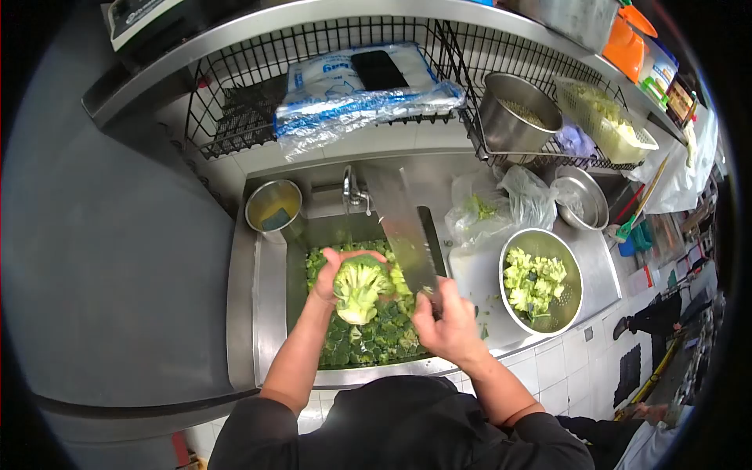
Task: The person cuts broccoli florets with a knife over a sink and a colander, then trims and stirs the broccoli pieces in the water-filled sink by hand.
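Note:
My left hand (327,280) is wrapped round a head of broccoli (360,291), its pale cut stem side turned up toward me. In my right hand (450,323) is a cleaver (406,229), gripped by the handle, its wide blade pointing up and away just right of the broccoli. Both hands are above the sink (323,229), where many cut broccoli florets (352,345) lie. To the right, a metal colander (573,301) holds chopped pale green broccoli pieces (533,282).
A faucet (350,188) stands behind the sink, beside a metal pot (274,205). Plastic bags (526,200) and a steel bowl (583,200) sit back right. Overhead, a wire rack (227,102) carries bagged packages and a pot (517,117). Another person (658,439) is at lower right.

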